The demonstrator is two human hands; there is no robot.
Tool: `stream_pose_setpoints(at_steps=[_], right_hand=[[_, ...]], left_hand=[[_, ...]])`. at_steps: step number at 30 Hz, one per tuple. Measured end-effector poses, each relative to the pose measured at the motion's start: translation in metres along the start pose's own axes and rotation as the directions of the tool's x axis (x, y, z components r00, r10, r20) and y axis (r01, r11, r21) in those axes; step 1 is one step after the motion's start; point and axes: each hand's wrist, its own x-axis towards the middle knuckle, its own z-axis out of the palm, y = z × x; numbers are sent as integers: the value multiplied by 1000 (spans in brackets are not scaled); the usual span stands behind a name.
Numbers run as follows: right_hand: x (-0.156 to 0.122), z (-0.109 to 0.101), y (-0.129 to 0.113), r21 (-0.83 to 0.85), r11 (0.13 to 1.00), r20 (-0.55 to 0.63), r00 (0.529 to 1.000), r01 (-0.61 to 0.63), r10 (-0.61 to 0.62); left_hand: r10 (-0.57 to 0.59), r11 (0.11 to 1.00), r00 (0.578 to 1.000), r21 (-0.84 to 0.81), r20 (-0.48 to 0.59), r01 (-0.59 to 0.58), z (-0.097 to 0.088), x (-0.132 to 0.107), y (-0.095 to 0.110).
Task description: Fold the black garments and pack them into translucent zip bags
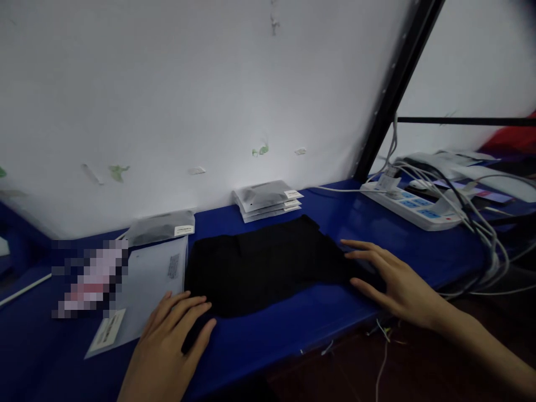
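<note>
A piece of black folded fabric (255, 268), its exact kind unclear, lies flat on the blue table (268, 346). At its near left corner rests my left hand (171, 335), fingers stretched out and fingertips on or beside the cloth. My right hand (389, 285) is at the narrower right end, thumb and fingers spread apart, nearest to the fabric's tip; whether it touches is hard to tell. Left of the cloth lies a flat frosted plastic bag (151, 279) with a white label, partly behind my left hand.
Against the wall lie a stack of packed frosted bags (268, 201) and another filled bag (161, 226). A white power strip (414, 206) with tangled cables (481, 234) occupies the right side. A black metal post (393, 95) rises behind it. A pixelated item (92, 279) lies at left.
</note>
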Motion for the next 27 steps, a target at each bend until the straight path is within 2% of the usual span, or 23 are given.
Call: stream_pose_setpoints(at_steps=[5,11,16,27], right_hand=[[4,-3,-3,-49,999,115,993,19,-13],[4,-1,-3,-32,998,60,997,-45,47],[4,1,-3,-27,998,30,998,-59,60],[3,2,-1,-41,998,57,997,-57,59]], left_hand=[[-40,999,999,5,-11,40,-1,1,2],[-15,1000,999,7,-40,15,-5,5,4],[-34,999,999,-25,-9,34,-6,5,4],[-62,997,998,-47,22,63,-7,1,7]])
